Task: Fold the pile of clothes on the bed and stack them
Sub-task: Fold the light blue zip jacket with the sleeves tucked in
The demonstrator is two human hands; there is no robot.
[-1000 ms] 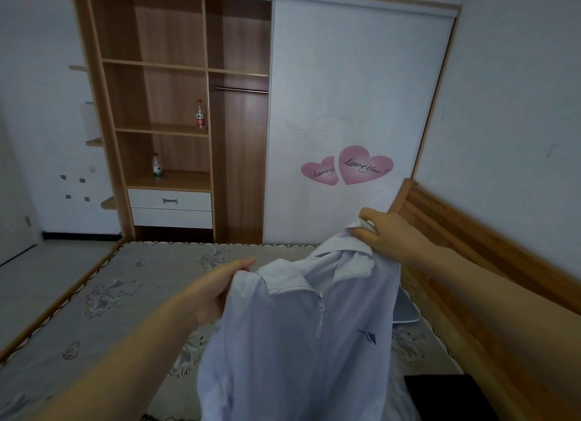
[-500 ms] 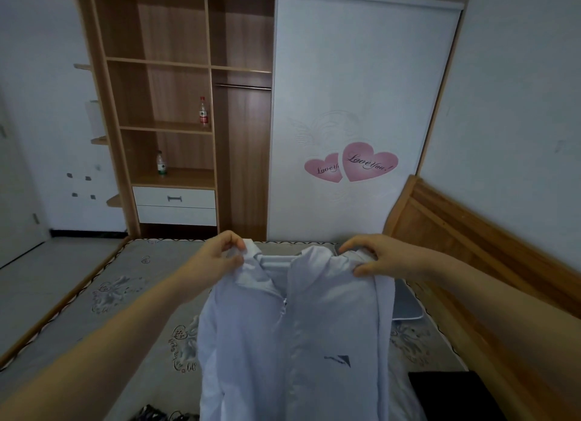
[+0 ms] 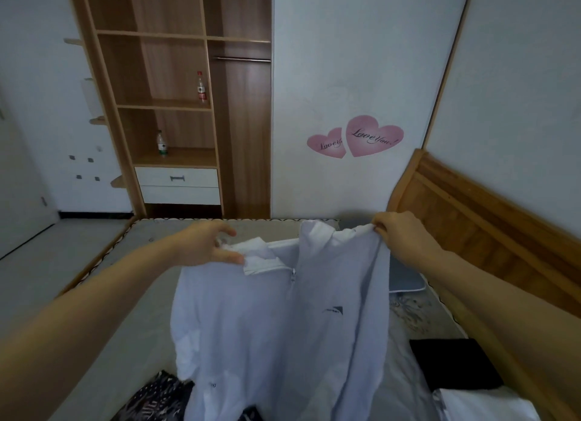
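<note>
I see both arms stretched forward: my left hand (image 3: 209, 247) and right hand (image 3: 404, 236) pinch the white jacket (image 3: 276, 323) by its shoulders, hanging over the bed (image 3: 94, 310).

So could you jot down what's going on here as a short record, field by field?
activity: a person holds up a white zip jacket over the bed
left hand: pinches the jacket at the collar
right hand: grips the jacket's shoulder edge
jacket state: hanging, unfolded, zip closed near the top
nearby clothes: dark patterned garment at the near edge; black folded item to the right
background: open wardrobe with two bottles
</note>
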